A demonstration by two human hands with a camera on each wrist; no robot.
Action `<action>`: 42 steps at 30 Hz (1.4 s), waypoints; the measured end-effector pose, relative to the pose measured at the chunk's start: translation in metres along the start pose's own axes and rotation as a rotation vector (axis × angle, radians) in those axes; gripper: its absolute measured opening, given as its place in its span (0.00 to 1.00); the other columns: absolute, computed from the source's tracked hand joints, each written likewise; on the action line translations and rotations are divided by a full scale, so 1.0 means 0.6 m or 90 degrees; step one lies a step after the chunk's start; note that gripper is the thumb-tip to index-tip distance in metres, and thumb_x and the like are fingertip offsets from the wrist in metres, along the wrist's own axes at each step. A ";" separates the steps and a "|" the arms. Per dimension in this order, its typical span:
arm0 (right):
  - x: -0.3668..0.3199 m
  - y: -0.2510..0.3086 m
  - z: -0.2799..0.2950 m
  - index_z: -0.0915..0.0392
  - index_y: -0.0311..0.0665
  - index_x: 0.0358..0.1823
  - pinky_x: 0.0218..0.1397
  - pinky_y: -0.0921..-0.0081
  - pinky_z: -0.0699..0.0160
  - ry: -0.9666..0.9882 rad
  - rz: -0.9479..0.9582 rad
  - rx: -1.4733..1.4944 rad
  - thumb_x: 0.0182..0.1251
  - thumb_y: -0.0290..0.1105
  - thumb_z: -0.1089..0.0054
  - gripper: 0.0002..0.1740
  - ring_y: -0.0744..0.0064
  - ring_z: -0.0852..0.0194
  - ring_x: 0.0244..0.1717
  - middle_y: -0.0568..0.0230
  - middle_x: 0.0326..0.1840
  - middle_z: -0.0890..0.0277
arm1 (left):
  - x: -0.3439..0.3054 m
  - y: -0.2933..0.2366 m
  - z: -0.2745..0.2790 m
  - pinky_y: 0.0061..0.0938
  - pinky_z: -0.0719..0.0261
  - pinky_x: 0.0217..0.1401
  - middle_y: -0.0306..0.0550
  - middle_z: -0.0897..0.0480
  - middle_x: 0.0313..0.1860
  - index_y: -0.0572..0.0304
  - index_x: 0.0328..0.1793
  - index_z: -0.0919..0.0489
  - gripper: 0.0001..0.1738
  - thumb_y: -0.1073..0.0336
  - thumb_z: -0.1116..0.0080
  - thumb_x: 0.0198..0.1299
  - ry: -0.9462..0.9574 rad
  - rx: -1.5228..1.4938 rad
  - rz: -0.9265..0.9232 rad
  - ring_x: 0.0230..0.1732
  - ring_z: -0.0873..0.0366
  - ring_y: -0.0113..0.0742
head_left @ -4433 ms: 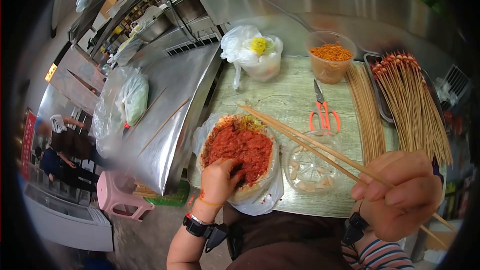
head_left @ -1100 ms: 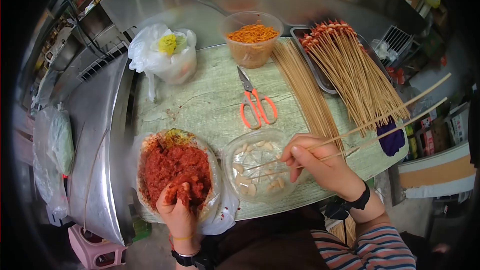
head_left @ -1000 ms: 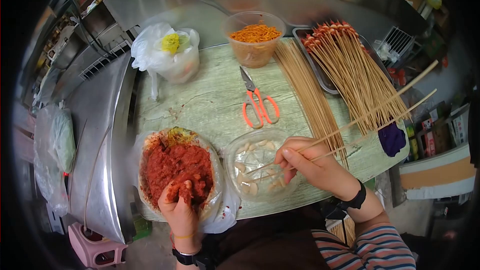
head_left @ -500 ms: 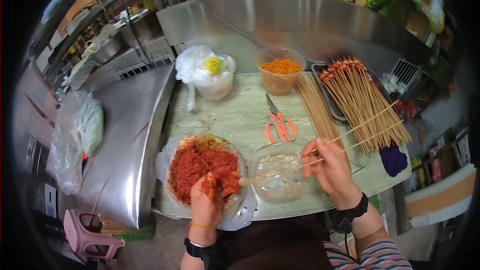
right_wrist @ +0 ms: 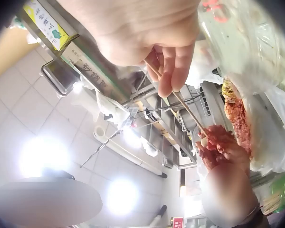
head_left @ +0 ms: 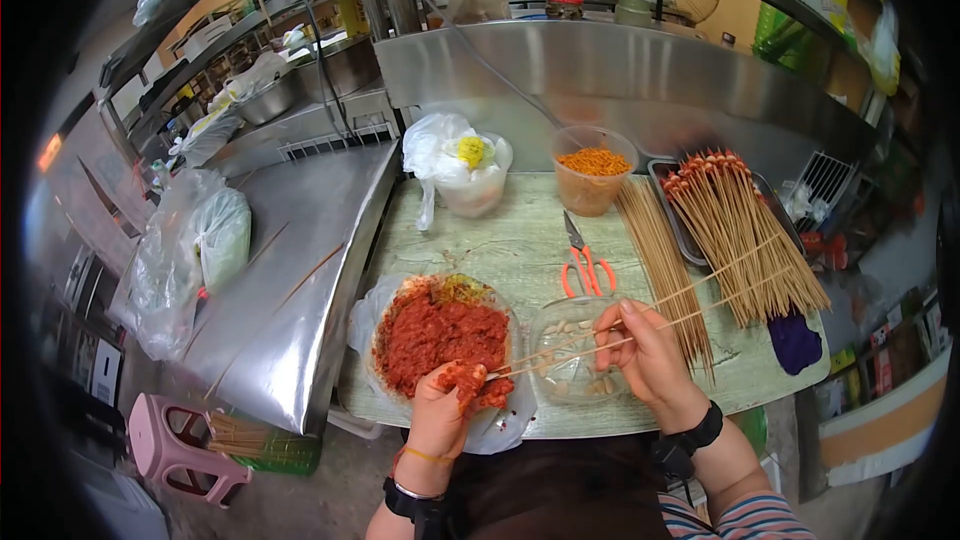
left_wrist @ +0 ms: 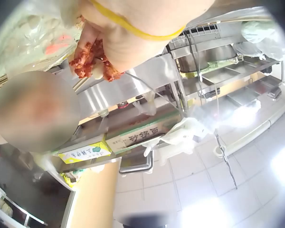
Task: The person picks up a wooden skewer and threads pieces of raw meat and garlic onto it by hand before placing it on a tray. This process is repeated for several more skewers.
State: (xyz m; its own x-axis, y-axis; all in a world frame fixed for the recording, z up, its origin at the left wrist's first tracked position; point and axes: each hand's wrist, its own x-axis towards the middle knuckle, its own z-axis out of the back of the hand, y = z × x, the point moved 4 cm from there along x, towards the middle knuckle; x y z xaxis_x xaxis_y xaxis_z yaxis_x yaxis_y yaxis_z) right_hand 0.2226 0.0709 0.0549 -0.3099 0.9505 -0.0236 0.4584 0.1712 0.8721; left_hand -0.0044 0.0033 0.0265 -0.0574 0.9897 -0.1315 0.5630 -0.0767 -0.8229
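Observation:
My left hand (head_left: 440, 425), fingers coated in red minced paste, holds a lump of it at the front of the plastic-lined bowl (head_left: 514, 340) of red minced paste (head_left: 440, 335). In the left wrist view a small pale piece (left_wrist: 98, 70) sits between the coated fingers. My right hand (head_left: 650, 365) grips two thin bamboo skewers (head_left: 700, 280) side by side, chopstick fashion. Their tips reach the left fingers; the right wrist view shows the pale piece right there. Below the right hand stands a clear plastic container (head_left: 580, 395) with several pale pieces (head_left: 572, 328).
Orange-handled scissors (head_left: 586, 270) lie behind the clear container. Farther back stand a tub of orange shreds (head_left: 593, 172) and a bagged white tub (head_left: 470, 190). Loose skewers (head_left: 660, 260) and a tray (head_left: 665, 205) of filled skewers occupy the right side. A steel counter (head_left: 270, 300) adjoins on the left.
The right hand's skewers have moved left from the clear container, carrying a pale piece to the left hand. The left hand, earlier in the paste, now meets the skewer tips. The head view has tilted up.

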 end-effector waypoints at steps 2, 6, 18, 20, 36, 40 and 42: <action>-0.004 0.002 -0.003 0.27 0.33 0.36 0.29 0.78 0.22 0.002 0.008 -0.012 0.75 0.42 0.60 0.19 0.73 0.25 0.24 0.62 0.29 0.27 | -0.003 0.002 0.001 0.30 0.17 0.35 0.51 0.17 0.37 0.68 0.43 0.21 0.10 0.67 0.44 0.62 -0.017 0.012 -0.005 0.35 0.17 0.39; -0.006 0.003 -0.002 0.27 0.33 0.36 0.29 0.79 0.22 0.001 0.029 -0.027 0.75 0.42 0.60 0.19 0.74 0.25 0.24 0.62 0.29 0.27 | -0.006 0.002 0.003 0.29 0.18 0.36 0.49 0.17 0.35 0.67 0.43 0.21 0.09 0.68 0.43 0.62 -0.025 0.011 -0.013 0.35 0.18 0.37; -0.032 0.011 -0.025 0.28 0.30 0.38 0.35 0.77 0.22 0.023 0.108 -0.107 0.76 0.42 0.63 0.21 0.71 0.22 0.29 0.59 0.33 0.27 | 0.013 0.008 0.016 0.26 0.17 0.43 0.51 0.18 0.45 0.71 0.49 0.24 0.12 0.72 0.42 0.60 -0.060 -0.118 -0.052 0.40 0.18 0.36; -0.037 0.012 -0.029 0.28 0.30 0.38 0.36 0.77 0.22 0.028 0.122 -0.120 0.76 0.42 0.63 0.21 0.71 0.22 0.29 0.59 0.33 0.27 | 0.014 0.010 0.016 0.26 0.17 0.43 0.51 0.18 0.45 0.71 0.49 0.24 0.12 0.72 0.42 0.60 -0.072 -0.107 -0.057 0.40 0.18 0.36; -0.037 0.028 -0.047 0.27 0.27 0.38 0.37 0.78 0.23 0.091 0.195 -0.210 0.75 0.38 0.62 0.20 0.71 0.22 0.30 0.58 0.33 0.28 | 0.016 0.017 0.036 0.29 0.17 0.42 0.52 0.18 0.41 0.72 0.48 0.24 0.10 0.73 0.46 0.62 -0.077 -0.017 -0.055 0.40 0.18 0.37; -0.044 0.025 -0.046 0.27 0.26 0.37 0.38 0.78 0.23 0.086 0.216 -0.171 0.75 0.38 0.62 0.20 0.70 0.21 0.30 0.57 0.35 0.29 | 0.023 0.008 0.038 0.28 0.17 0.42 0.51 0.19 0.46 0.66 0.50 0.24 0.11 0.70 0.46 0.63 -0.137 -0.117 -0.080 0.42 0.19 0.37; -0.048 0.014 -0.048 0.27 0.25 0.37 0.39 0.77 0.23 0.116 0.211 -0.180 0.75 0.37 0.62 0.20 0.68 0.20 0.32 0.56 0.37 0.30 | 0.025 0.012 0.040 0.31 0.17 0.46 0.52 0.20 0.49 0.64 0.52 0.25 0.12 0.69 0.47 0.64 -0.119 -0.147 -0.086 0.47 0.20 0.39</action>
State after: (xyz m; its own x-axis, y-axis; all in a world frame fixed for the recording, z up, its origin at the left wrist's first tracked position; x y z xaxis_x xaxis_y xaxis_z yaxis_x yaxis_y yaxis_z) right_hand 0.2115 0.0374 0.0773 -0.3384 0.8763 0.3430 0.3198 -0.2357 0.9177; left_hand -0.0211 0.0148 0.0051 -0.2822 0.9482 -0.1462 0.7109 0.1043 -0.6955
